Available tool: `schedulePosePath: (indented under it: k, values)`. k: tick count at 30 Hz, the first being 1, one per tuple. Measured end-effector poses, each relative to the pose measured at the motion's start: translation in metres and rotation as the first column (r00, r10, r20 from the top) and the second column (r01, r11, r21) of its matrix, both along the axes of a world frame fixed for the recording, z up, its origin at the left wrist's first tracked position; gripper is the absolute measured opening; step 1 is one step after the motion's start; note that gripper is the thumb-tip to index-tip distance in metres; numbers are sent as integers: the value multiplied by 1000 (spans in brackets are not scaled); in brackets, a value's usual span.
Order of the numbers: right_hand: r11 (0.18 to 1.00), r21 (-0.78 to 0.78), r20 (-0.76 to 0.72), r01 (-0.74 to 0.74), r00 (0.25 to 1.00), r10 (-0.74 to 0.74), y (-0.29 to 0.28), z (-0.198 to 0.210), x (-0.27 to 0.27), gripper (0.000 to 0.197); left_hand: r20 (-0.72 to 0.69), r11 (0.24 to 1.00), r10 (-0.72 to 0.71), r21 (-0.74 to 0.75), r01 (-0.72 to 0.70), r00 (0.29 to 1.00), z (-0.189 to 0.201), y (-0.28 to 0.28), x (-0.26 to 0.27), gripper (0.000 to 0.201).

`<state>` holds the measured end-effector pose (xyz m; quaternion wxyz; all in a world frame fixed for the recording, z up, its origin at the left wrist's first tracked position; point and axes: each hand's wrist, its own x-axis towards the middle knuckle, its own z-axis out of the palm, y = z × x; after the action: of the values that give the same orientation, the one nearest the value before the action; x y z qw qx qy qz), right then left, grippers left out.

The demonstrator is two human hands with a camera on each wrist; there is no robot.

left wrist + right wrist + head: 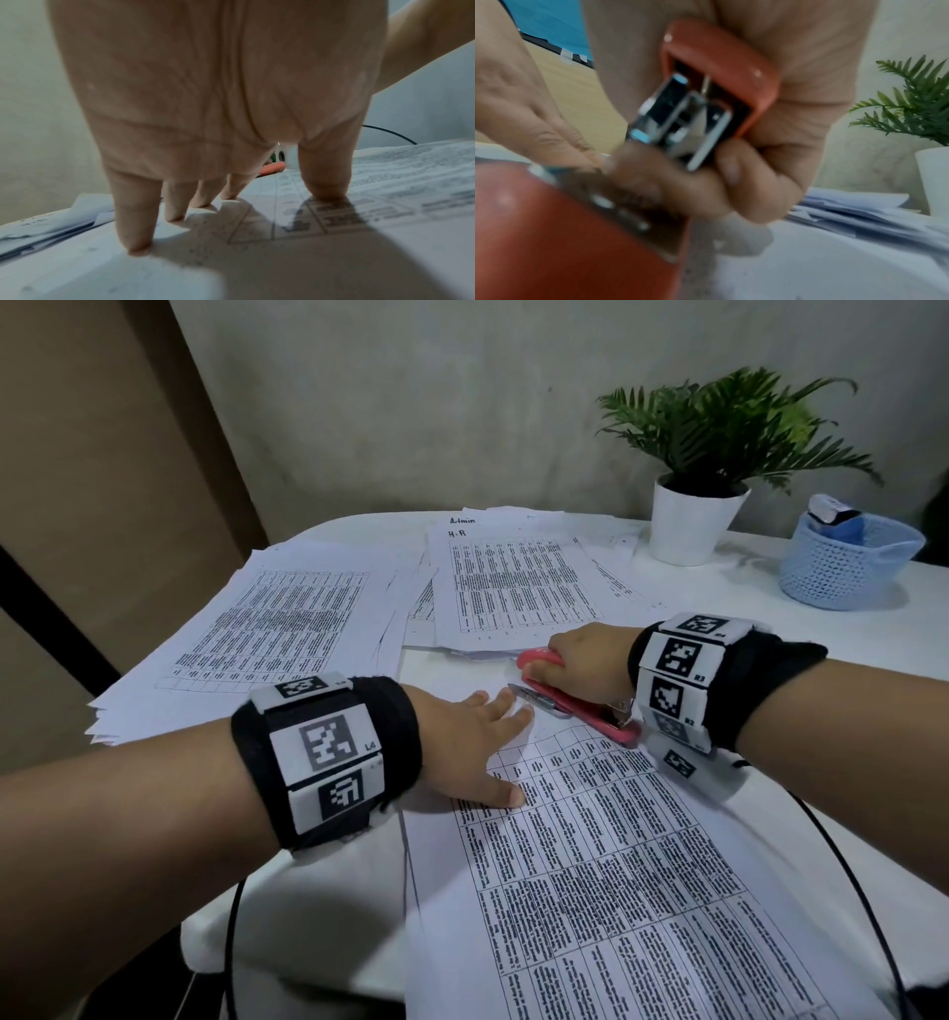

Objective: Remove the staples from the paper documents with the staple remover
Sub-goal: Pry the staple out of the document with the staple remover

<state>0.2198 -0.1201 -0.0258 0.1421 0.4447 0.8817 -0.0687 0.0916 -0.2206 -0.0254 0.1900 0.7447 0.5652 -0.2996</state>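
A printed paper document [616,865] with a dense table lies on the white table in front of me. My left hand [482,747] presses flat on its top left corner, fingers spread and straight [138,223]. My right hand [580,660] grips a red stapler-like staple remover [575,706], which lies opened out on the paper's top edge, its metal tip pointing at my left fingers. In the right wrist view the fingers curl round the red top arm [721,67] and metal inner parts. No staple is visible.
Two more stacks of printed sheets [287,629] [518,577] lie at the back left and centre. A potted fern in a white pot [693,521] and a light blue mesh basket [842,562] stand at the back right. Black cables trail from both wristbands.
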Motion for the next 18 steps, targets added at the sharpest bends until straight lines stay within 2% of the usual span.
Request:
schedulePosePath:
  k: [4,8,13,18]
  values:
    - [1000,-22,8,13,1000,-13,1,2,0,59,-13,1000,-5,12,5,1000,0,2,2,87]
    - [999,-13,-1,50,999,-50,-1,2,2,53,21,1000,0,21,0,1000,4,0,-2,89]
    - [994,-20,5,108,994,-108,-5,6,11,50,65,990,54,124,-62,996,21,-11,-31,85]
    - [995,-74,0,66,998,-66,-26,14,15,49,-6,992,120,50,-119,993,11,-31,-44,85]
